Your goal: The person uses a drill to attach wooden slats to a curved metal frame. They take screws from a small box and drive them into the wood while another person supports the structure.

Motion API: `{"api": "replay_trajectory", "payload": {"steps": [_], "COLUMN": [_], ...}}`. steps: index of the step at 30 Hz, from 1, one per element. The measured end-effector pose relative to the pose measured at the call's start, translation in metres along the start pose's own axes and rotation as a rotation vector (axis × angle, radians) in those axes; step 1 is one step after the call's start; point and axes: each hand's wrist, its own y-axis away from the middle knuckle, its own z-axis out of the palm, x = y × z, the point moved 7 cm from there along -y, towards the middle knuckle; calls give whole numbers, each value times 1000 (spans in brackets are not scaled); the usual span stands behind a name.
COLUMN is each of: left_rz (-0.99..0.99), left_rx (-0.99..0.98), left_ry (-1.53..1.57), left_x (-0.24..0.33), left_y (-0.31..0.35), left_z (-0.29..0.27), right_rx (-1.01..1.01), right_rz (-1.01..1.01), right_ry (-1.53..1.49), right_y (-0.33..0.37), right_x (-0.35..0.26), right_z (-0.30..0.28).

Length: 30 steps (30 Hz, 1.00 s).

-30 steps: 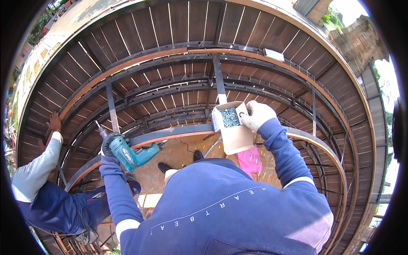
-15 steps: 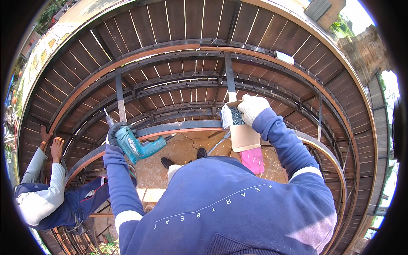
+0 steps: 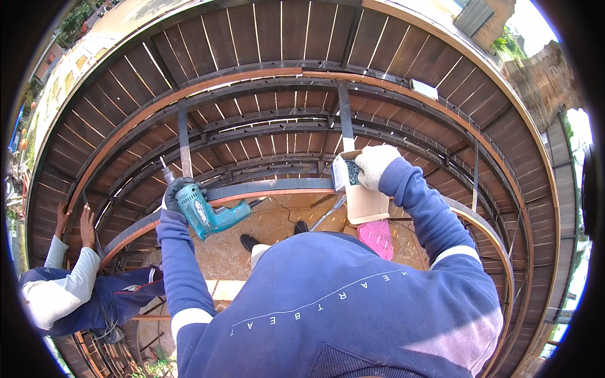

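My left hand (image 3: 171, 193), in a dark glove, is closed around the front body of a teal power drill (image 3: 203, 211). The drill's bit points up and away to the left, and its handle extends to the right. My right hand (image 3: 379, 166), in a white knitted glove, is at an open cardboard box (image 3: 368, 203) with its flap folded toward me. Small dark screws (image 3: 353, 171) fill the box. The right fingers are curled in at the box's opening; their tips are hidden, so what they pinch does not show. The box rests at the curved metal rail (image 3: 277, 186).
Curved tiers of dark slats and metal beams (image 3: 265, 132) rise ahead. A small white box (image 3: 423, 89) lies on an upper tier. A pink bag (image 3: 378, 238) hangs below the screw box. At the left, a co-worker (image 3: 63, 290) has both hands on the structure.
The view has shifted slightly. My left hand still holds the drill, and my right hand stays at the screw box. The co-worker's hands have moved a little on the structure.
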Motion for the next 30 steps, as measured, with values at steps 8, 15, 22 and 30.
{"api": "replay_trajectory", "payload": {"steps": [8,15,22,30], "left_rz": [-26,-9,7,42], "left_rx": [-14,3,24,55], "left_ry": [35,73,128,60], "left_x": [-1,-3,-3,-3], "left_y": [-4,-11,-6,3], "left_z": [-4,-11,-8,-4], "right_rx": [140,367,532,836], "right_rz": [-15,-5,-38,130], "right_ry": [100,-89,-378,-579], "right_y": [-7,8,29,69], "right_x": [2,9,14,19], "right_z": [16,7,-3,-35]}}
